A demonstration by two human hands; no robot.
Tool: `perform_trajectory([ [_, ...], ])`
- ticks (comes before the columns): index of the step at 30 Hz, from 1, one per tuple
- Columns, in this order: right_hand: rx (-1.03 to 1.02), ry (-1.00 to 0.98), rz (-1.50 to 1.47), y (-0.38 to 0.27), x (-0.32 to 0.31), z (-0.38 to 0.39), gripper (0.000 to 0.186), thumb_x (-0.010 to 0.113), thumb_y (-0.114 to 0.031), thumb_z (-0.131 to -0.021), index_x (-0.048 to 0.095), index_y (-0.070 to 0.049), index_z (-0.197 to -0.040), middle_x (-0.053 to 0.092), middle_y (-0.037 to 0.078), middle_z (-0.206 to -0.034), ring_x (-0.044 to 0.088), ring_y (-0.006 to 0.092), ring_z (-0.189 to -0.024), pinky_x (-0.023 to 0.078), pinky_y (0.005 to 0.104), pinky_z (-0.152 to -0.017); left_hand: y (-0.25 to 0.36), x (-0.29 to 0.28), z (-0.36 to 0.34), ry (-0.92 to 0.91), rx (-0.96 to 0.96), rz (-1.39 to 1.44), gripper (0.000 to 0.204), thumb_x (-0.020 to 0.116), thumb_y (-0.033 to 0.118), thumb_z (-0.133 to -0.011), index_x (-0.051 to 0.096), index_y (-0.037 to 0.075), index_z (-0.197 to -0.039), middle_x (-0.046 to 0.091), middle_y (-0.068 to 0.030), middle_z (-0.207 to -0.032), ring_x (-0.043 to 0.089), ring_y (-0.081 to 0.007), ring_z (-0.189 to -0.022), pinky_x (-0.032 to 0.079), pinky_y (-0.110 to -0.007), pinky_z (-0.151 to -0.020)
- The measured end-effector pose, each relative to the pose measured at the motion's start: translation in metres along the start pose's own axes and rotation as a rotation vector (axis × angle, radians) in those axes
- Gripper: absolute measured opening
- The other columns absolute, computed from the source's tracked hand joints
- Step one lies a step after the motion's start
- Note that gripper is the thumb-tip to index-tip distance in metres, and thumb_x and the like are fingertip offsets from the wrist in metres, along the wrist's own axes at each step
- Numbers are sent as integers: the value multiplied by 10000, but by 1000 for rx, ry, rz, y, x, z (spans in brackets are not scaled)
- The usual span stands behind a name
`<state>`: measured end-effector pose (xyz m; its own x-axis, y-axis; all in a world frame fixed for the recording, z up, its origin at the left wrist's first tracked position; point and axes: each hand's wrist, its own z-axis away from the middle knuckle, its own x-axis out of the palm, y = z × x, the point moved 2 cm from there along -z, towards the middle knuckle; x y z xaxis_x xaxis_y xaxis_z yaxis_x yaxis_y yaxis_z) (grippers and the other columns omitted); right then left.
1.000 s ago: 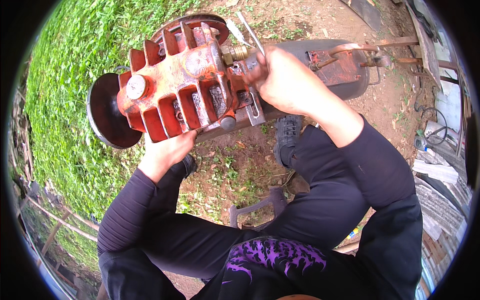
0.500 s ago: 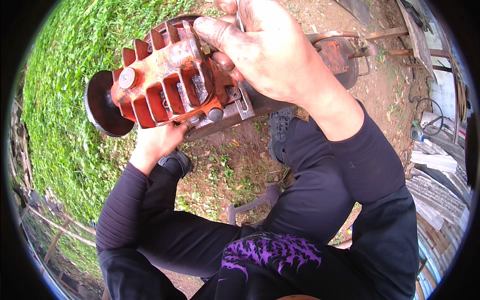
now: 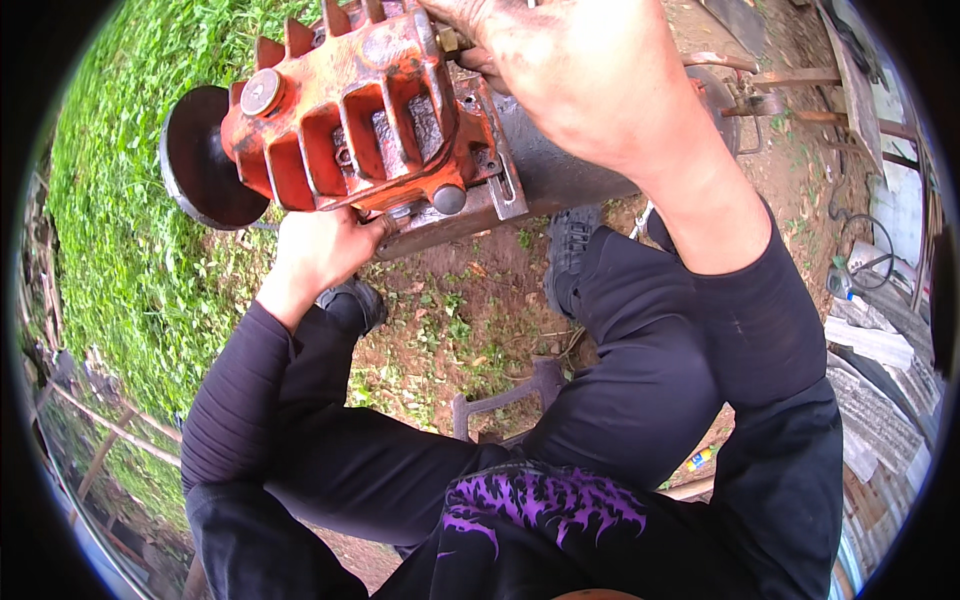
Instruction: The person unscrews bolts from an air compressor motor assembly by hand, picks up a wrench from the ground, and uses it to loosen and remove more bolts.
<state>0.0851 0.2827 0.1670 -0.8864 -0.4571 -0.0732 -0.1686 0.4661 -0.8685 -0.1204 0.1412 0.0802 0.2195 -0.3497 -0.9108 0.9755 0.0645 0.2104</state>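
Observation:
An orange finned compressor pump [image 3: 350, 110], worn and greasy, sits on a dark cylindrical tank [image 3: 570, 165]. On its left side is a round black pulley-like disc [image 3: 208, 158]. My left hand [image 3: 325, 248] is curled under the pump's near edge; its thumb shows by the base, and the other fingers are hidden. At the pump's upper right, my right hand [image 3: 570, 70] is closed beside a brass fitting [image 3: 449, 40]. A sliver of thin shiny metal tool shows at its knuckles, mostly out of view. A slotted metal bracket [image 3: 508, 192] juts from the base.
Grass [image 3: 120, 270] spreads on the left, and bare soil [image 3: 450, 290] lies between my shoes. A dark metal bar frame [image 3: 505, 398] stands low in front of me. Corrugated sheets [image 3: 880, 410] and a looped dark cable [image 3: 868, 250] are at the right.
The pump and tank sit higher in the picture, and my right hand has moved up and right with them. The tool in it has largely left the view. My left hand keeps its place beneath the pump.

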Motion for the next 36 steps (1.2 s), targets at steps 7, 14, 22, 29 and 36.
perform_trajectory([
  [7, 143, -22, 156, -17, -4, -8, 309, 630, -78, -939, 512, 114, -1150, 612, 139, -1011, 571, 166, -933, 469, 309, -839, -9, 8, -3, -49, -70, 50, 425, 716, 442, -818, 703, 103, -1074, 708, -184, -845, 696, -368, -806, 558, -462, -741],
  [14, 229, -18, -50, -23, -4, -1, 229, 577, -46, -975, 570, 49, -1183, 665, 68, -1074, 594, 116, -987, 470, 284, -894, -7, 7, -4, -59, -50, 180, 489, 715, 519, -799, 731, 61, -970, 705, -203, -829, 704, -356, -822, 559, -449, -764],
  [22, 245, 205, 198, -34, 18, 3, 232, 644, -101, -952, 563, 31, -1124, 634, 14, -849, 566, 67, -712, 458, 229, -633, -7, 3, 3, -87, -145, 107, 496, 730, 497, -771, 728, 2, -790, 701, -206, -772, 711, -345, -768, 569, -442, -730],
  [29, 478, 95, -136, -38, 5, 0, 175, 650, -126, -950, 560, -24, -1061, 529, -37, -658, 406, 23, -464, 287, 196, -410, -3, 3, 4, -103, -167, 130, 507, 711, 491, -823, 699, -14, -855, 683, -231, -796, 690, -384, -805, 539, -466, -757],
  [36, 554, 53, -199, -27, 8, -9, 125, 643, -144, -960, 572, -70, -1033, 508, -59, -639, 375, 13, -447, 258, 183, -387, -3, 4, 9, -67, -168, 132, 520, 685, 491, -832, 722, -28, -833, 699, -224, -791, 708, -361, -796, 564, -438, -744],
])
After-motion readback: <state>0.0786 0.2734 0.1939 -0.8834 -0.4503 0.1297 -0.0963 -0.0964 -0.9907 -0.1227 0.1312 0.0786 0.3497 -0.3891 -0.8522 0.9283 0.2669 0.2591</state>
